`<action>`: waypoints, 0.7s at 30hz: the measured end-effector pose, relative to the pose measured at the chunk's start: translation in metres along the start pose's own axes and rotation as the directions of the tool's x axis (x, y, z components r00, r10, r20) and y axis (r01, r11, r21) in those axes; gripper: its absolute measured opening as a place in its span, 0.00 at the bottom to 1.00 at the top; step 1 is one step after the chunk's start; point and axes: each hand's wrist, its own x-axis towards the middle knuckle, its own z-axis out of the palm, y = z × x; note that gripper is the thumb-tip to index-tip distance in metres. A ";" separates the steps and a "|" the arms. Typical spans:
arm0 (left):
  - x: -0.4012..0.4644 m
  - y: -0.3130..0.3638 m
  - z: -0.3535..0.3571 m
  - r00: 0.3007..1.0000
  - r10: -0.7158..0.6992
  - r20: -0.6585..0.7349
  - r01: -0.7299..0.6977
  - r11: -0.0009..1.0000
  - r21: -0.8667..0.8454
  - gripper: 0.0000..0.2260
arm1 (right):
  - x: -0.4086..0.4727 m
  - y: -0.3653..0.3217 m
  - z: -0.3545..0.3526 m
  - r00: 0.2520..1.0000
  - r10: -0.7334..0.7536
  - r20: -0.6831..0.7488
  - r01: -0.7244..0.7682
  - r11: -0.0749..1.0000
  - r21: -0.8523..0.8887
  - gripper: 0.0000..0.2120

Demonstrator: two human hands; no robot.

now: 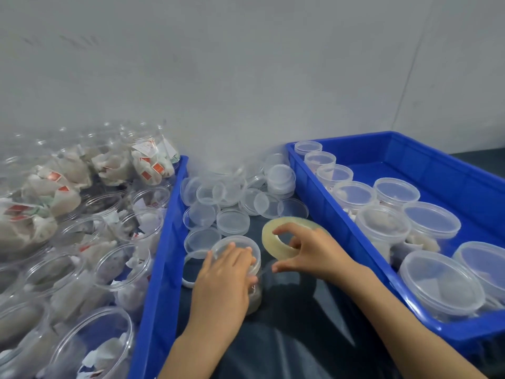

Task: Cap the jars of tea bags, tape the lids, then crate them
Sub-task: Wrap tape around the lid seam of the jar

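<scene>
Jar (247, 269) between your hands stands upright on the dark sheet (314, 324), its long axis vertical and its capped mouth facing up. It is clear plastic with a translucent lid (235, 246) seated on top; pale tea bags show faintly through the lower wall. Your left hand (224, 280) wraps the jar from the near side, fingers curled over the lid's edge and gripping it. Your right hand (311, 253) holds the tape roll (289, 236) just right of the jar, thumb and fingers pinching through its core; the roll is tilted, its open ring facing up and toward you. A thin strip of tape seems to run from the roll toward the jar's side, though it is too faint to be sure it touches.

Behind the jar, loose clear lids (232, 198) lie heaped on the sheet, some flat, some leaning, and a few sit right against the jar's left. The left blue crate (161, 255) is crowded with open jars of tea bags (82, 269), several lying on their sides at the back. The right blue crate (355, 231) holds capped jars (382, 228) in rows along its near wall, with bare blue floor behind them. A grey wall (246, 77) closes the scene.
</scene>
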 end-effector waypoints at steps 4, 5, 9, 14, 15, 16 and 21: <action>-0.004 -0.003 0.002 0.997 0.053 -0.051 -0.054 0.998 -0.015 0.19 | 0.022 -0.002 0.004 0.999 0.039 -0.017 -0.039 0.999 -0.018 0.37; -0.004 -0.005 0.004 0.993 0.075 -0.091 -0.078 0.997 -0.024 0.19 | 0.027 -0.003 0.007 0.999 0.040 -0.010 -0.040 0.999 -0.009 0.37; -0.005 -0.011 0.012 0.979 0.075 -0.191 -0.099 0.988 -0.117 0.20 | 0.041 -0.009 0.016 0.998 0.021 0.062 -0.022 1.000 0.009 0.38; -0.003 -0.009 0.010 0.997 0.043 -0.071 -0.048 0.996 -0.069 0.20 | 0.042 -0.010 0.017 0.994 0.040 0.103 -0.036 0.998 -0.041 0.39; 0.000 -0.008 0.009 0.996 0.020 -0.084 -0.026 0.997 -0.074 0.18 | 0.040 -0.009 0.017 0.995 0.038 0.092 -0.034 0.999 -0.041 0.39; 0.005 -0.005 0.008 0.995 -0.021 -0.093 0.012 0.996 -0.088 0.16 | 0.037 -0.009 0.017 0.996 0.040 0.075 -0.038 0.999 -0.024 0.39; 0.029 -0.009 0.016 0.976 -0.198 0.092 0.191 0.978 0.082 0.47 | 0.026 -0.010 0.016 0.994 0.073 0.079 -0.079 0.994 0.081 0.38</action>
